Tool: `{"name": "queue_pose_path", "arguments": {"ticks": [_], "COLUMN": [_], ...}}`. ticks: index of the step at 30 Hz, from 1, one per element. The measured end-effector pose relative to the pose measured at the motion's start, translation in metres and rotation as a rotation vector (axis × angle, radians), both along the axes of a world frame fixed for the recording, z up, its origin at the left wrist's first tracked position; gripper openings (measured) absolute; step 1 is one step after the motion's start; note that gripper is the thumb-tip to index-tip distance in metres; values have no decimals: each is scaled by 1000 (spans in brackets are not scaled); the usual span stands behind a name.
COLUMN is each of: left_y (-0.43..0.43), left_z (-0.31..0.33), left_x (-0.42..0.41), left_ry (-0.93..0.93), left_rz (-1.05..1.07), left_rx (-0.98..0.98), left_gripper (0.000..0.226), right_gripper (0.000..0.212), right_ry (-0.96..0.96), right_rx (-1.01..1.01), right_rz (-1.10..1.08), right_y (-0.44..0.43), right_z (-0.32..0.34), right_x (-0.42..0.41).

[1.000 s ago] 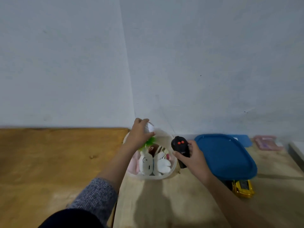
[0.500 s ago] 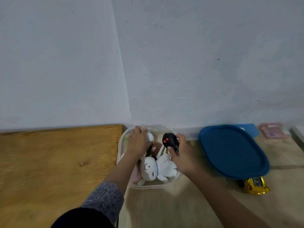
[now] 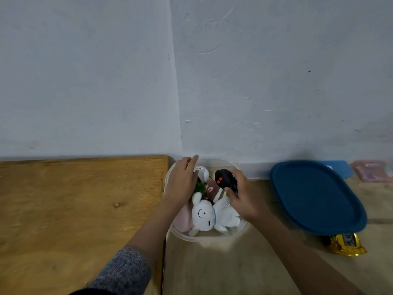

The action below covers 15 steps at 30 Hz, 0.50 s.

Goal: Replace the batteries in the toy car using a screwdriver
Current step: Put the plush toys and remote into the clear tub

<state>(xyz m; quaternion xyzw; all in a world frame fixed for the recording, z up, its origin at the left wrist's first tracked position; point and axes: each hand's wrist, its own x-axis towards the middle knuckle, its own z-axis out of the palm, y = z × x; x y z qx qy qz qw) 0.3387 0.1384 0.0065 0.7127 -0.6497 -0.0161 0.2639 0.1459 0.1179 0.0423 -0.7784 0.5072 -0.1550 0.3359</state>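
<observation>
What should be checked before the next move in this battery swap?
1. Toy car reachable: ok, it lies on the table at the near edge of the blue lid.
2. Screwdriver in view: not ok, none visible.
3. Right hand free: not ok, it grips a black remote.
4. Left hand free: cannot tell, it reaches among plush toys in the clear container.
5. Fresh batteries in view: not ok, none visible.

Clear plastic tub (image 3: pixel 240 232); plush rabbit (image 3: pixel 204 215); wood table (image 3: pixel 74 199), seemingly matt.
</observation>
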Motion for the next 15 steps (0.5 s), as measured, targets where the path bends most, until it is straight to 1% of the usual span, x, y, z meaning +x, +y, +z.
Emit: {"name": "queue_pose_path", "arguments": {"ticks": [1, 3, 4, 7, 9, 11, 12, 13, 15], "left_y": [-4, -10, -12, -14, -14, -14, -15, -16, -20], "left_z": [1, 3, 3, 2, 2, 3, 4, 4, 7], "left_x": [2, 5, 7, 12, 15, 19, 20, 20, 17], "left_ry": [-59, -189, -231, -186, -140, -102, -64, -39, -28], "left_rz": [5, 19, 26, -7, -18, -14, 2, 32, 97], "left_rx": [7, 46, 58, 66, 83, 116, 144, 173, 249], "left_gripper": [34, 24, 24, 28, 25, 17, 11, 9, 20], "right_gripper": [41, 41, 41, 43, 42, 37, 32, 26, 20], "right_ry": [-26, -56, -62, -46, -13, 13, 25, 53, 141], "right_rx": [14, 32, 28, -11, -52, -89, -104, -118, -162], "right_rz": [-4, -16, -33, -114, -135, -124, -118, -110, -90], "right_y": [0, -1, -2, -7, -10, -13, -14, -16, -17], "right_z": [1, 2, 2, 0, 0, -1, -2, -3, -7], "right_x": [0, 1, 2, 3, 6, 10, 13, 16, 22]}}
